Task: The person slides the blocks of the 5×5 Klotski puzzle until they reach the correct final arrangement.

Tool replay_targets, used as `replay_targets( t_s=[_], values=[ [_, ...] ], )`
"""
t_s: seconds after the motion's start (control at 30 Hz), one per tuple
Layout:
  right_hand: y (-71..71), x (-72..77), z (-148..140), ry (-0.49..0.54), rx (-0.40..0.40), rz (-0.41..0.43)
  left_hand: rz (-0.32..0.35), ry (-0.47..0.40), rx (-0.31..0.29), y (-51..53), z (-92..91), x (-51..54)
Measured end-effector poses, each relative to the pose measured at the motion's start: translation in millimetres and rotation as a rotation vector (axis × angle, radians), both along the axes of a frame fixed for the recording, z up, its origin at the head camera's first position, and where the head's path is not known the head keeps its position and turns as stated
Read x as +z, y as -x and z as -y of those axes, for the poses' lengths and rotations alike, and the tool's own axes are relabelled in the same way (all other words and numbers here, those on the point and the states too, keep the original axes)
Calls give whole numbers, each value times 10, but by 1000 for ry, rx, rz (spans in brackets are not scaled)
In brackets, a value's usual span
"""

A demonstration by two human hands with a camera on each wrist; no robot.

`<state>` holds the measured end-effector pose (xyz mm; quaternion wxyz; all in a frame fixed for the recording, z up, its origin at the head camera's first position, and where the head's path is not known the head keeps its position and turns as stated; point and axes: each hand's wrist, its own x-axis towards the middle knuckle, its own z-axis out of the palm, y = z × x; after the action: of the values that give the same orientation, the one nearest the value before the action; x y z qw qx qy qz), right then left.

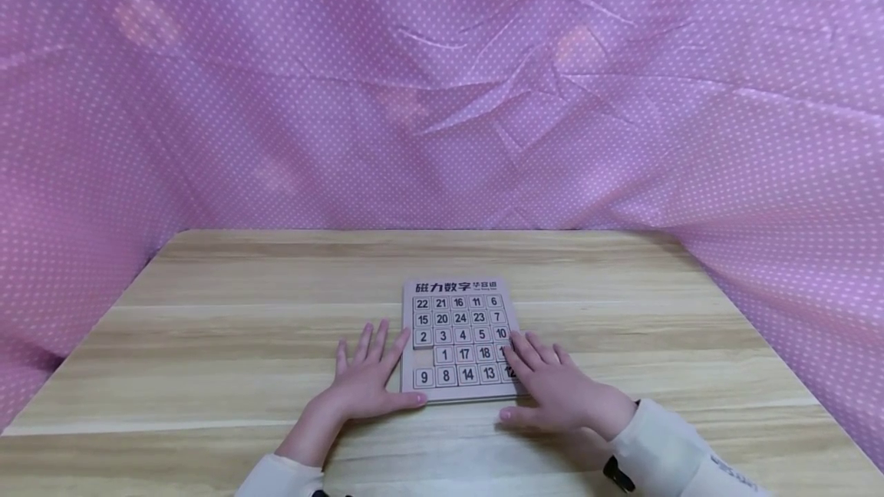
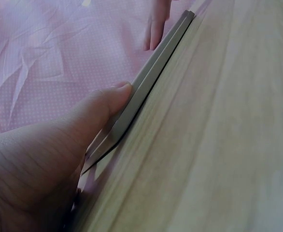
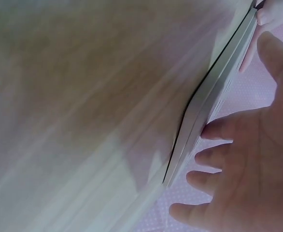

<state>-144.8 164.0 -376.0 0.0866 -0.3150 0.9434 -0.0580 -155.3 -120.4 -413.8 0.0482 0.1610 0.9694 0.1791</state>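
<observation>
A flat, light-coloured number sliding puzzle (image 1: 452,287) lies on the table, with Chinese lettering across its far end and rows of numbered tiles (image 1: 463,336). One tile space (image 1: 423,360) at the left, above the 9, has no tile in it. My left hand (image 1: 366,386) is spread at the puzzle's left side, its thumb touching the near left corner and its index finger by the left edge. On the other side, my right hand (image 1: 555,390) is spread with its fingertips over the right edge, covering part of the tiles there. Its thumb stays apart from the puzzle.
The wood-grain table (image 1: 228,305) stretches out on both sides of the puzzle. A pink cloth (image 1: 442,113) with white dots hangs behind it and along both sides. Light sleeves (image 1: 659,443) cover both forearms.
</observation>
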Motion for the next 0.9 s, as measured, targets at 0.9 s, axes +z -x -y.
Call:
replay_targets(
  t_s=[0.9],
  values=[
    [-44,50,109,32,45,12,-22,19,-3,-30,-11,53]
  ],
)
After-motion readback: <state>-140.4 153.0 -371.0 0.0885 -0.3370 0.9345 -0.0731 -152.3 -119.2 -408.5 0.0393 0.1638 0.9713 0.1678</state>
